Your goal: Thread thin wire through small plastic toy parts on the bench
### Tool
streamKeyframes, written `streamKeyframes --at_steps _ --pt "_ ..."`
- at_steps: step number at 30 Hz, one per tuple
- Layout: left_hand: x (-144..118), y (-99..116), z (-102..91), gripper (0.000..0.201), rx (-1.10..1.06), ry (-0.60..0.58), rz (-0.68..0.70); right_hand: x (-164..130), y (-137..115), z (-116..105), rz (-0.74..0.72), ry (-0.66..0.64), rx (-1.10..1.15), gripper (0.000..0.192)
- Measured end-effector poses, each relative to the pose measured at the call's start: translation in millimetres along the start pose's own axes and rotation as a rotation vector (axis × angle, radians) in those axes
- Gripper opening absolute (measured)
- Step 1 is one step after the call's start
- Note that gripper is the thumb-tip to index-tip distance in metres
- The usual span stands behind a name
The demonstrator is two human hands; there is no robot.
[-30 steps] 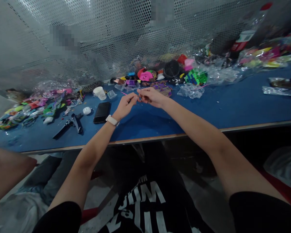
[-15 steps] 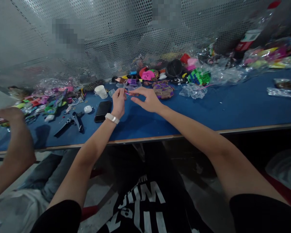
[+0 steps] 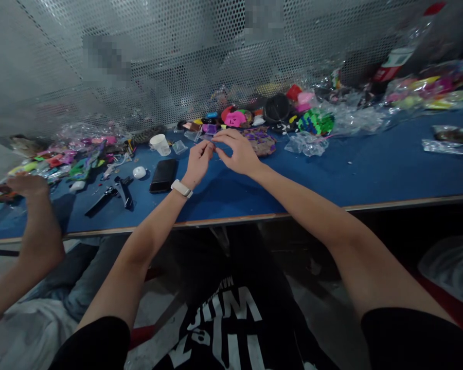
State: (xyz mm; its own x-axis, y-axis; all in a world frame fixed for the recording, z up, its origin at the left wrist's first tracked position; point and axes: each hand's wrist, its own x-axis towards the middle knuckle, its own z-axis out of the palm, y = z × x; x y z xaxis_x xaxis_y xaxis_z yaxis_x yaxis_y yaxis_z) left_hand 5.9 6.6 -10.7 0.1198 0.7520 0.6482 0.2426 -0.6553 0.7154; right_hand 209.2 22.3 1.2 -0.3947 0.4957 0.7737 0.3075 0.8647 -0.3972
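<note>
Matt blue table, perforated metal screen

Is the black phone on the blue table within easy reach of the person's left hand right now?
Probably yes. The black phone lies flat on the blue table just beside the left hand, with nothing between them. That hand's fingertips are pinched together with the right hand on something small, so it is occupied.
</note>
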Motion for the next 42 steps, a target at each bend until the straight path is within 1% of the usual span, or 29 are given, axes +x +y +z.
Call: streamKeyframes --at_steps 3,7,11,14,17,20,22,25,28,31,34,38,42 --pt "-1.3 1.7 0.7 0.069 -0.017 -0.043 0.001 1.1 2.9 -1.2 0.019 -0.004 0.008 0.032" --pt "-3.0 5.7 1.0 0.069 -0.010 -0.075 0.004 3.3 9.0 -2.8 0.056 -0.001 0.053 0.023" --pt "-2.6 6.1 -0.9 0.069 0.013 -0.084 -0.010 3.8 10.0 -3.0 0.121 -0.037 0.156 0.017" --pt "-1.4 3.9 -2.2 0.070 0.017 -0.092 -0.009 3.6 7.2 -0.7 0.191 -0.024 0.278 0.015" --pt "-0.9 1.3 -2.7 0.071 0.022 -0.086 0.008 4.6 5.9 3.8 0.290 -0.012 0.436 0.023" --pt "-1.2 -0.6 -2.9 0.072 0.040 -0.079 0.021 6.6 8.0 7.7 0.355 -0.039 0.578 0.027" --pt "-1.2 -1.4 -2.9 0.071 0.047 -0.077 0.029 7.4 10.0 8.3 0.361 -0.062 0.639 0.027" --pt "-0.6 -1.5 -2.4 0.071 0.047 -0.072 0.031 7.1 11.7 5.9 0.341 -0.113 0.670 0.033" --pt "0.2 -0.6 -1.6 0.070 0.035 -0.070 0.007 5.4 12.6 2.0 0.295 -0.158 0.641 0.036" --pt "0.2 0.2 -1.3 0.069 0.007 -0.077 -0.002 3.7 14.8 -1.5 0.217 -0.182 0.564 0.036" --pt "-1.3 -0.3 -0.8 0.066 -0.030 -0.102 -0.036 2.9 17.9 -6.1 0.147 -0.165 0.448 0.034" --pt "-4.5 -1.3 2.9 0.060 -0.044 -0.125 -0.128 2.6 22.1 -15.1 0.137 -0.115 0.229 0.037" --pt "-6.0 0.1 6.9 0.058 -0.053 -0.146 -0.164 2.3 25.3 -23.6 0.097 -0.134 0.094 0.038"
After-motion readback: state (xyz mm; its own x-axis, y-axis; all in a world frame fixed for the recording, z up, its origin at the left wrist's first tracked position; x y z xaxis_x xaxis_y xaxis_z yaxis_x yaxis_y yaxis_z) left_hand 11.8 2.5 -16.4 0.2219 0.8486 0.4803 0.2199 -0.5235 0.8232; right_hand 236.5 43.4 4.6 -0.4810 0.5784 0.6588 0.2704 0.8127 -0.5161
